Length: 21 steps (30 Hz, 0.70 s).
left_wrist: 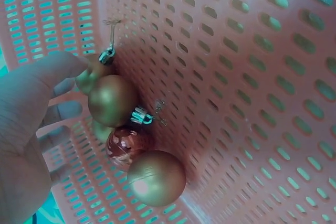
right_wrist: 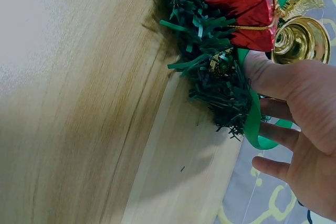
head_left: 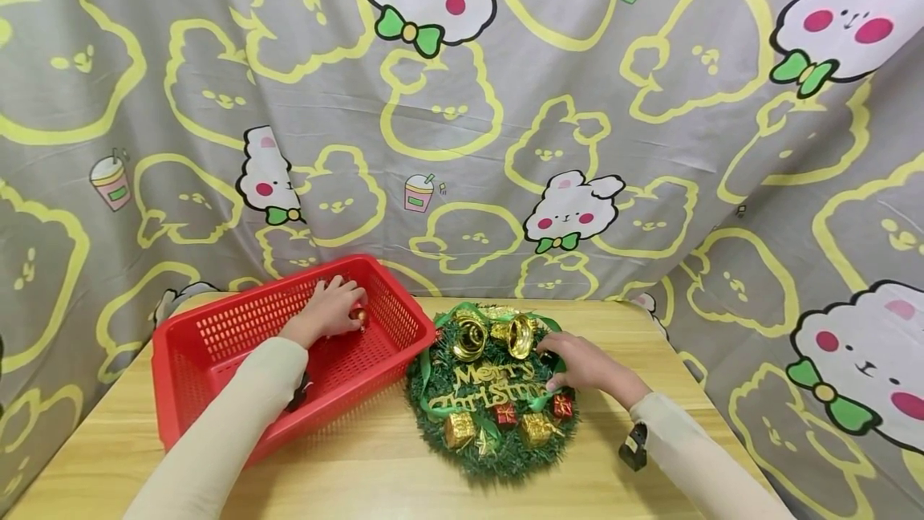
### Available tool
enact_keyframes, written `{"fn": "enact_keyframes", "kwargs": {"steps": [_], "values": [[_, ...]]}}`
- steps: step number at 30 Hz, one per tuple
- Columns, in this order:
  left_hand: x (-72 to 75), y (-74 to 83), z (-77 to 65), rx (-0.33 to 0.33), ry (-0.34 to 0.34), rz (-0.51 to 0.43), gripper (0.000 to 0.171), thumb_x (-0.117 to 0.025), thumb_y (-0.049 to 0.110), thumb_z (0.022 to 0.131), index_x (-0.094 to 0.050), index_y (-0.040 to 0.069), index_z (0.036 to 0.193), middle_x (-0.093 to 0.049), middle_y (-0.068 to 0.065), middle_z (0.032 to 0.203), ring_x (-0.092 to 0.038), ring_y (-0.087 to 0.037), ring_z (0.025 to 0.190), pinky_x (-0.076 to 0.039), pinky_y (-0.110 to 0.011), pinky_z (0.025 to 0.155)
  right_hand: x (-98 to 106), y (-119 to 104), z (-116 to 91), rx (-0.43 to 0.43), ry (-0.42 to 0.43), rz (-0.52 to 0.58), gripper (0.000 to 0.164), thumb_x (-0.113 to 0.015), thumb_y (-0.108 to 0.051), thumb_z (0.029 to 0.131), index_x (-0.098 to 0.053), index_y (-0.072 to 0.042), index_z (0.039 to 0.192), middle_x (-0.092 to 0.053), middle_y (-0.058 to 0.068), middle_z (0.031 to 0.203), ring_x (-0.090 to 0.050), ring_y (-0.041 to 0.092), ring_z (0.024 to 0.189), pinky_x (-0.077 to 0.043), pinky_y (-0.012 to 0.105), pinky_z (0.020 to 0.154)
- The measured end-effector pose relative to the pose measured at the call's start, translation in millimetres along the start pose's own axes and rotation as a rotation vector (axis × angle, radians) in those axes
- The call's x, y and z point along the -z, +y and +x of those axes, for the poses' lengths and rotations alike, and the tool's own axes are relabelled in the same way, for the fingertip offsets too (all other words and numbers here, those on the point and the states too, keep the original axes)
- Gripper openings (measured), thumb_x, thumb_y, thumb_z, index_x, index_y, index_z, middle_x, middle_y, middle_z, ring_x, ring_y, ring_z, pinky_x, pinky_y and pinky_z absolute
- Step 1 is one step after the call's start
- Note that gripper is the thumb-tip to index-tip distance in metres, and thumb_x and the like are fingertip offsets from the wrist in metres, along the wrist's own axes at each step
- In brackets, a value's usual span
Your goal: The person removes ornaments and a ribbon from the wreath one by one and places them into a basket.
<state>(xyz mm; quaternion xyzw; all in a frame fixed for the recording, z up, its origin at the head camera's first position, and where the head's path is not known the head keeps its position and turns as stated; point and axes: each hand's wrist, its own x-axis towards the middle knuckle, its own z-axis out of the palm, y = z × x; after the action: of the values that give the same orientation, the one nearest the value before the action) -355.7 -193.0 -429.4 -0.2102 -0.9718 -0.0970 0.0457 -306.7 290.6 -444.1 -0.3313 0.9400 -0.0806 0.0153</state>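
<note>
My left hand (head_left: 334, 310) reaches down inside the red basket (head_left: 393, 355), fingers loosely bent. In the left wrist view, a fingertip meets a gold ball ornament (left_wrist: 94, 80) at the back of a small cluster. Beside it lie another gold ball (left_wrist: 111, 100), a shiny copper-red ball (left_wrist: 126, 145) and a matte gold ball (left_wrist: 156, 178). My right hand (head_left: 583, 361) holds the right edge of a green Christmas wreath (head_left: 498, 456), thumb on the tinsel and fingers by a green ribbon loop (right_wrist: 253, 124). Gold bells (head_left: 471, 337), "Merry Christmas" lettering (head_left: 494, 374) and small wrapped gift boxes (head_left: 536, 428) decorate the wreath.
The wooden table (head_left: 346, 476) carries both basket and wreath, standing side by side with the basket's right end close to the wreath. A grey patterned curtain (head_left: 462, 183) hangs behind and along the sides. A black device (head_left: 634, 446) is strapped at the right wrist.
</note>
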Motion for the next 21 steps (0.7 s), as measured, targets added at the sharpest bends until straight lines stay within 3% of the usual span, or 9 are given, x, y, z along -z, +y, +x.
{"fn": "enact_keyframes", "kwargs": {"steps": [9, 21], "values": [[3.1, 0.0, 3.1, -0.008, 0.045, 0.029, 0.026, -0.077, 0.022, 0.087, -0.068, 0.009, 0.108, -0.063, -0.01, 0.109, -0.044, -0.031, 0.104, -0.036, -0.057, 0.09, -1, 2, 1, -0.024, -0.021, -0.005, 0.067, -0.087, -0.034, 0.076, -0.063, -0.005, 0.132, -0.062, 0.016, 0.133, -0.062, 0.039, 0.12, -0.05, 0.055, 0.099], [26.3, 21.7, 18.1, -0.027, 0.086, -0.003, 0.026, -0.074, 0.023, 0.091, -0.067, 0.011, 0.114, -0.064, -0.011, 0.119, -0.045, -0.032, 0.111, -0.033, -0.06, 0.098, 1, -2, 0, -0.011, -0.019, 0.004, 0.067, -0.087, -0.033, 0.077, -0.063, -0.003, 0.132, -0.062, 0.017, 0.132, -0.063, 0.039, 0.118, -0.051, 0.054, 0.098]]}}
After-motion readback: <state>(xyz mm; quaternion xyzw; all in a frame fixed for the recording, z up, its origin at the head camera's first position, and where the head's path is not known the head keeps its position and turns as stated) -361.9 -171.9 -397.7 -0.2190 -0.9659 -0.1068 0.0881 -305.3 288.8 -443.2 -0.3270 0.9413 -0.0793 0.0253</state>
